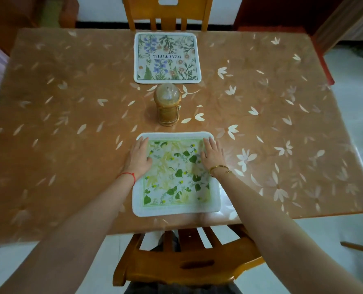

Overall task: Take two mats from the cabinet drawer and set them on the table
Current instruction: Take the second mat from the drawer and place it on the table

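A white-edged mat with green leaves and yellow flowers (175, 177) lies flat on the near side of the table (59, 124). My left hand (138, 158) rests palm down on its left edge, fingers together and stretched out. My right hand (212, 154) lies flat on its right edge in the same way. Neither hand grips the mat. A second mat with blue and pink flowers and the word BEAUTIFUL (166, 58) lies flat at the far side, in front of the far chair.
A small brown lantern with a clear dome (168, 105) stands between the two mats. One wooden chair (185, 259) is tucked in at the near edge below my arms, another (168, 13) at the far edge. The tablecloth is orange with pale petals.
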`<state>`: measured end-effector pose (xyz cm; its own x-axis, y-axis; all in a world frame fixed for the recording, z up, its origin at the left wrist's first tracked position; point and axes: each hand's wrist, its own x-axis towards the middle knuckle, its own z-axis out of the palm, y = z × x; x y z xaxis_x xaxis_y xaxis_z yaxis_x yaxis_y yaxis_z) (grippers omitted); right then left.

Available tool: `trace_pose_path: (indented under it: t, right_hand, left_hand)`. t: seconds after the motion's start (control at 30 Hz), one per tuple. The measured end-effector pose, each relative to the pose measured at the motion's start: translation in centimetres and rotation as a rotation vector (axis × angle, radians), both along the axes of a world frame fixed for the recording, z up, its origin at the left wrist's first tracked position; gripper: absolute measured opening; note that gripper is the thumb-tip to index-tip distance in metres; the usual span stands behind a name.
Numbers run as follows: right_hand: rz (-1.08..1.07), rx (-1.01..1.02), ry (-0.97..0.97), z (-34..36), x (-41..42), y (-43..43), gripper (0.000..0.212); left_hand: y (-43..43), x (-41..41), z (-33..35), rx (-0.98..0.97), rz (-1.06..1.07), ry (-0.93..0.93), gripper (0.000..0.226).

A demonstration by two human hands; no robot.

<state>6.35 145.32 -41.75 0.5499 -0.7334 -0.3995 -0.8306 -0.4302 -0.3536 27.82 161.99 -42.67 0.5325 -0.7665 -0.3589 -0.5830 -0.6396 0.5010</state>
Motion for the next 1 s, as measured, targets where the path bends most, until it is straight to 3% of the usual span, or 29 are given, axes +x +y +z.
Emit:
trace_pose_path:
  t: [0.27, 0.5, 0.7, 0.9, 1.0]
  right_hand:
    - [0.120, -0.033, 0.057, -1.9, 2.0, -1.5, 0.055]
    - [0.078, 0.008, 0.019, -1.9, 1.0, -1.7, 0.057]
    - [-0.144, 0.045, 0.024, -0.9, -0.7, -2.0, 0.060]
    - [-0.006, 0.014, -0.079, -0.7, -2.6, 2.6, 0.060]
    - [0.042, 0.050, -0.014, -1.3, -3.8, 6.1, 0.061]
  left_hand:
    - [-2.5, 1.5, -1.9, 0.229, -0.177, 0.033, 0.076]
    - [-1.9, 1.3, -2.4, 0.200, -0.122, -0.001, 0.075]
    - [-0.7, 1.2, -1.7, 0.242, -0.111, 0.026, 0.077]
    - [4.0, -1.9, -1.3, 0.176, -0.150, -0.022, 0.076]
    - [7.2, -5.1, -1.1, 0.191, -0.173, -0.002, 0.080]
